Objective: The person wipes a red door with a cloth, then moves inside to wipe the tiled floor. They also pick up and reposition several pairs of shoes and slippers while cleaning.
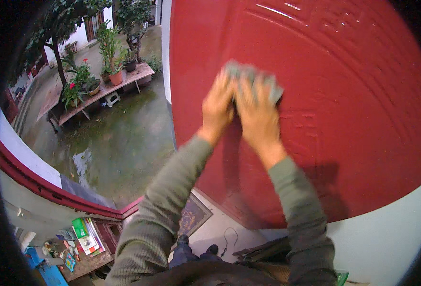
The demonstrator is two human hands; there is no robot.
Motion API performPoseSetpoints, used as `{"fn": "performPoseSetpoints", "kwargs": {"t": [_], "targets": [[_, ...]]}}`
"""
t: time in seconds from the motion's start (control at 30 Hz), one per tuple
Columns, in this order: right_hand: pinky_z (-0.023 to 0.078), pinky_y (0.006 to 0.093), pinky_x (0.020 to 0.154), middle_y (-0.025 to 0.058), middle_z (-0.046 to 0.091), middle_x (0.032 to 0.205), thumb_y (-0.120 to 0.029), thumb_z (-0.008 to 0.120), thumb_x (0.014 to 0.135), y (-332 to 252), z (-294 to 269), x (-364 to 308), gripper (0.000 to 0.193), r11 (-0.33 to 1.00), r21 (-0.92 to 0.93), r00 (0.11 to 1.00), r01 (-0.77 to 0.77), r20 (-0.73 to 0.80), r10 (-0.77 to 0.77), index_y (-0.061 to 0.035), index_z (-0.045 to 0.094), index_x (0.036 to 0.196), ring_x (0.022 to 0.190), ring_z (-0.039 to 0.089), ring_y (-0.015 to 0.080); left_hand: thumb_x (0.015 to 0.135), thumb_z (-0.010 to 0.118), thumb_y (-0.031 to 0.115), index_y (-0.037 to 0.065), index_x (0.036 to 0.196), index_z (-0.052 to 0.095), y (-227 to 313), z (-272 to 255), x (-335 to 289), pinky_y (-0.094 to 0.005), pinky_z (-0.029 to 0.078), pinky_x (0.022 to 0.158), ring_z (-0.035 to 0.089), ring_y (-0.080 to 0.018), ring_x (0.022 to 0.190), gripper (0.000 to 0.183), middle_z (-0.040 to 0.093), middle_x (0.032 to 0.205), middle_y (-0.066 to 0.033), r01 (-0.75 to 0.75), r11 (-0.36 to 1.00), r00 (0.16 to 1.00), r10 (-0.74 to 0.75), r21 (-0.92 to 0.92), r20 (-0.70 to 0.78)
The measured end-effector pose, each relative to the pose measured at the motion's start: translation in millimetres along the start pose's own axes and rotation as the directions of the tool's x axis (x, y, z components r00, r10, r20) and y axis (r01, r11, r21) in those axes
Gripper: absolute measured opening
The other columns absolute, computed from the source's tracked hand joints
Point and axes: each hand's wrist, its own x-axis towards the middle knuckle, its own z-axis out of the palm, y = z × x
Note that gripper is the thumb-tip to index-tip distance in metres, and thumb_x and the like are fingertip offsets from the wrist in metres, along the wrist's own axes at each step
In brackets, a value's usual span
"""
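Observation:
A crumpled grey-green cloth [273, 88] is pressed against a large red door [210, 28] with raised patterns. My right hand [259, 117] holds the cloth flat to the surface, its blurred fingers spread across it. Right beside it, my left hand [217, 112] grips the cloth's left part, with fingers pointing up. Both arms reach upward in grey-green ribbed sleeves. The underside of the cloth and my palms are hidden.
Through the doorway at left, potted plants [116, 77] stand on a low bench [139, 72] over wet ground. A cluttered wooden desk [90, 262] is at lower left. Near my feet lie a patterned mat [194, 215] and a thin cord [225, 238].

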Motion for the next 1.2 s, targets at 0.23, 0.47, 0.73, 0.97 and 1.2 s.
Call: {"fn": "performPoseSetpoints", "kwargs": {"t": [0.23,0.47,0.73,0.97,1.2], "targets": [[0.034,0.0516,0.126,0.0073,0.036,0.167,-0.013,0.059,0.096,-52,68,-138,0.058,0.979,0.160,0.908,0.123,0.381,-0.176,-0.0035,0.053,0.152,0.156,0.033,0.0364,0.098,0.053,-0.005,0.001,0.154,0.046,62,-25,-182,-0.0509,0.039,0.123,0.034,-0.0472,0.154,0.057,0.030,0.168,-0.0299,0.597,0.802,0.759,-0.567,0.004,0.320],[0.041,0.0497,0.117,0.0082,0.054,0.156,-0.014,0.061,0.093,18,5,107,0.048,0.989,-0.084,0.979,0.121,-0.155,-0.133,-0.0131,0.067,0.141,0.146,0.048,0.0338,0.099,0.060,0.009,0.005,0.157,0.048,-36,7,68,-0.0466,0.046,0.116,0.047,-0.0424,0.147,0.060,0.038,0.165,-0.0268,0.180,0.981,0.981,-0.184,-0.065,-0.066],[0.036,0.0453,0.124,0.0106,0.038,0.169,-0.014,0.054,0.099,-59,94,-47,0.061,0.960,0.269,0.955,-0.083,0.296,0.000,-0.0052,0.046,0.159,0.156,0.035,0.0368,0.103,0.061,0.016,0.000,0.155,0.049,-12,-4,-127,-0.0500,0.035,0.125,0.036,-0.0450,0.154,0.056,0.037,0.166,-0.0268,0.476,0.877,0.877,-0.469,-0.060,0.109],[0.030,0.0431,0.128,0.0125,0.040,0.167,-0.016,0.057,0.098,-93,98,-147,0.061,0.967,0.228,0.799,0.117,0.556,-0.228,0.0007,0.047,0.156,0.156,0.036,0.0332,0.093,0.069,0.008,-0.001,0.128,0.069,29,-28,-234,-0.0507,0.047,0.109,0.056,-0.0453,0.133,0.037,0.055,0.147,-0.0277,0.952,0.260,0.177,-0.899,0.164,0.399],[0.040,0.0538,0.120,0.0181,0.056,0.154,-0.009,0.053,0.099,-31,-26,-107,0.039,0.936,0.351,0.954,0.028,0.270,-0.130,-0.0035,0.067,0.135,0.145,0.049,0.0409,0.082,0.059,-0.014,0.016,0.150,0.048,26,-34,-154,-0.0488,0.052,0.100,0.061,-0.0437,0.121,0.075,0.057,0.131,-0.0209,0.845,0.535,0.526,-0.834,0.008,0.167]]}}
